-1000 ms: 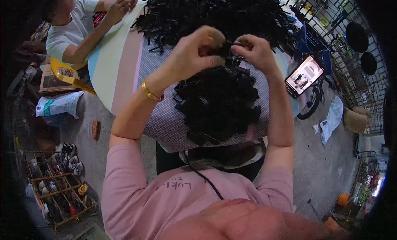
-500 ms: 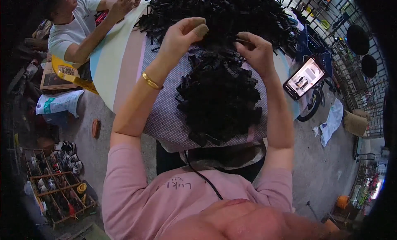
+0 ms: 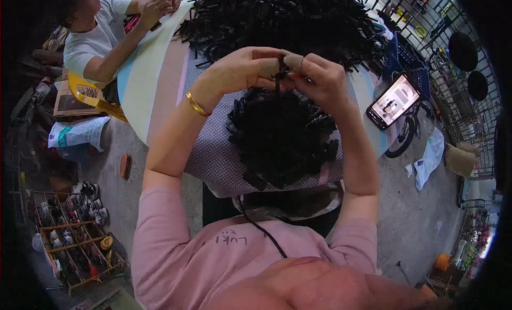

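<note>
My left hand (image 3: 240,71) and my right hand (image 3: 324,79) meet above the near heap (image 3: 282,134) of small black strip-like pieces. Beige covers wrap some of the fingertips. Pinched between the fingers of both hands is a slim black piece (image 3: 278,81), its lower end hanging toward the near heap. Its exact kind is too dark to make out. Just beyond my hands a larger heap (image 3: 288,24) of similar black pieces spreads over the far part of the table (image 3: 160,91).
A lit phone (image 3: 393,102) stands at the table's right, by a dark blue basket (image 3: 402,56). Across the far left, a person (image 3: 96,38) sits beside a yellow chair (image 3: 96,99), hands together over the table. A shoe rack (image 3: 74,240) stands on the floor at lower left.
My hands, apart over the heaps before, have come together, with a black piece now between their fingers. The other person's hands have shifted slightly lower.
</note>
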Available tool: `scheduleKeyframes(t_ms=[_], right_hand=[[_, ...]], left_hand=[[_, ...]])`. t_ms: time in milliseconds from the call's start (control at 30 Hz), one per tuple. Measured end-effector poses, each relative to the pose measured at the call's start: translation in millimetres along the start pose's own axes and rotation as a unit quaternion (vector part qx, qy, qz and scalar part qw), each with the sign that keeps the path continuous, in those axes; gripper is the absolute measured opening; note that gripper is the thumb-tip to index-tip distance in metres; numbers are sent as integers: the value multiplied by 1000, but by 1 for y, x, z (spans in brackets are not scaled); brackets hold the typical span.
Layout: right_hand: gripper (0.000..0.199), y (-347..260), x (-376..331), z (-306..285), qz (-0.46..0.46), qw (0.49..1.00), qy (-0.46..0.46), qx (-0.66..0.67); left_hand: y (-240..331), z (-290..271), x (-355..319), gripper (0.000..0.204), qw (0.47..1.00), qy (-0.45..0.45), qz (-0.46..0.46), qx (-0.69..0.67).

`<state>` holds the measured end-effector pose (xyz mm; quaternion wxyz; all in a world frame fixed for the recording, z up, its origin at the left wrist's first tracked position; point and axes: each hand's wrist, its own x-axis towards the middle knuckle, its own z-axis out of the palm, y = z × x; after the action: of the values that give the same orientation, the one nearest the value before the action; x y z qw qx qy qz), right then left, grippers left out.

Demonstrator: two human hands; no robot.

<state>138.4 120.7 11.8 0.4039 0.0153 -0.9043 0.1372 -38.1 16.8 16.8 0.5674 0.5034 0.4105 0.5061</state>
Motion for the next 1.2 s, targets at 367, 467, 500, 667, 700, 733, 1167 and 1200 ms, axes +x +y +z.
scheduleKeyframes(t_ms=[367,467,500,667,700,733,1167,1200], right_hand=[[27,-11,1,-13,132,987,8,93],[25,-22,1,-17,198,942,44,269],[22,-23,1,-18,214,912,44,348],[14,-18,0,-9,208,930,63,297],[14,-17,0,-7,226,921,61,313],[14,-18,2,-7,225,921,61,313],[18,-19,6,-4,380,833,11,402],[20,-23,7,-5,381,848,8,369]], left_hand=[[2,17,-4,32,989,113,78,-52],[0,19,-3,33,984,111,75,-121],[1,21,-2,35,979,110,68,-156],[9,26,-6,41,988,124,95,17],[11,27,-8,44,976,132,104,136],[10,28,-9,44,976,132,104,137],[-2,36,-8,37,963,165,168,129],[-3,35,-6,35,963,180,167,108]])
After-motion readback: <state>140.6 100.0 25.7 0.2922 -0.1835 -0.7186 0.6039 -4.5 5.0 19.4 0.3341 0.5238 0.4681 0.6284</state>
